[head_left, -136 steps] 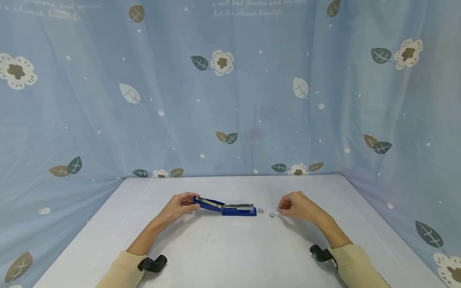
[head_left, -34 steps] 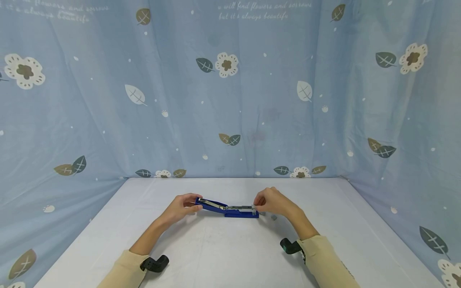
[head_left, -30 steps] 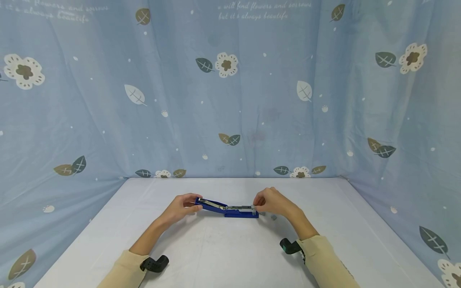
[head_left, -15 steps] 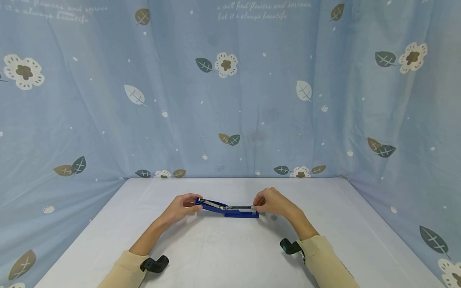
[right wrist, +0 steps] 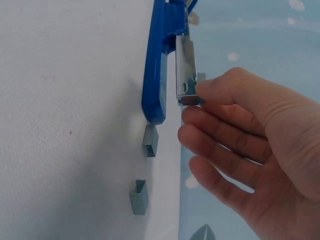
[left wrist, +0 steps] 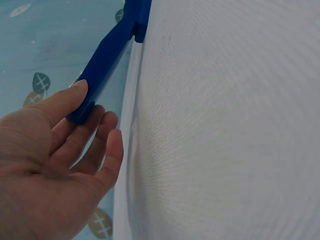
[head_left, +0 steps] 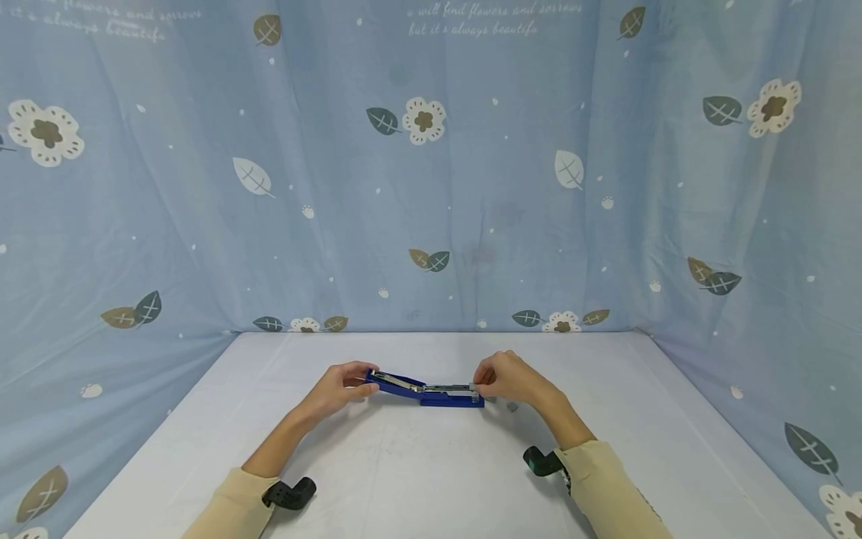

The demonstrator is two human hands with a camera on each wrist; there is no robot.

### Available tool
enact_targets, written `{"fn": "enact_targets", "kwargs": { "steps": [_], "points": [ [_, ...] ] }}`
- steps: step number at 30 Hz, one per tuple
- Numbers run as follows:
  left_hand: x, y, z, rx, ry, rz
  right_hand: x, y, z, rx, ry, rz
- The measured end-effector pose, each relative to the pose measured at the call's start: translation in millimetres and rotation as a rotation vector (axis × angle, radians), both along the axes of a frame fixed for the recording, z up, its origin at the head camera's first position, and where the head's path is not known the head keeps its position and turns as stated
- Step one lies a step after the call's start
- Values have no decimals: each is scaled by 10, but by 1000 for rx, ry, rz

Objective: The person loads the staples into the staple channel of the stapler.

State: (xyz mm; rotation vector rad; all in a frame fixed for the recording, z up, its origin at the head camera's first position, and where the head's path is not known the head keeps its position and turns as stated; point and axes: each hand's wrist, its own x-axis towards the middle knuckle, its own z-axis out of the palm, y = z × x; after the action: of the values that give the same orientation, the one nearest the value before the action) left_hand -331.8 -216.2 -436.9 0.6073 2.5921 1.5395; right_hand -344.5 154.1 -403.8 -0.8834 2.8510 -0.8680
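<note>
A blue stapler point(head_left: 451, 402) lies on the white table, its top arm swung back to the left and its metal magazine point(right wrist: 186, 65) exposed. My left hand point(head_left: 340, 389) grips the end of that raised top arm point(left wrist: 106, 57) between thumb and fingers. At the magazine's front end, my right hand point(head_left: 515, 376) pinches a small grey strip of staples point(right wrist: 201, 77), mostly hidden behind the thumb. The other right fingers curl loosely below the magazine. Two short staple strips, one point(right wrist: 150, 140) just off the base's tip and one point(right wrist: 139, 198) farther out, rest on the table.
The white table point(head_left: 431, 464) runs back to a blue curtain point(head_left: 431, 187) printed with leaves and flowers, which also hangs along both sides. A black wrist mount point(head_left: 289, 494) sits at the left sleeve, another point(head_left: 542, 460) at the right.
Since the oldest frame my right hand has moved left with the staple strip, from beyond the loose strips to the magazine's front end. Over the last second both hands stay nearly still.
</note>
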Motion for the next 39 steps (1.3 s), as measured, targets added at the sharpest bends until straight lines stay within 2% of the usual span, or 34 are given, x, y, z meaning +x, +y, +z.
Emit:
{"fn": "enact_targets", "kwargs": {
  "steps": [13,27,39],
  "points": [
    [7,4,2,-8,-5,8,-31,11,-50,2,-2,1],
    [-2,1,-11,-8,9,4,-10,6,-31,21,2,-25],
    [-13,12,-2,-18,10,23,-31,48,-52,-23,-21,14]
  ]
}}
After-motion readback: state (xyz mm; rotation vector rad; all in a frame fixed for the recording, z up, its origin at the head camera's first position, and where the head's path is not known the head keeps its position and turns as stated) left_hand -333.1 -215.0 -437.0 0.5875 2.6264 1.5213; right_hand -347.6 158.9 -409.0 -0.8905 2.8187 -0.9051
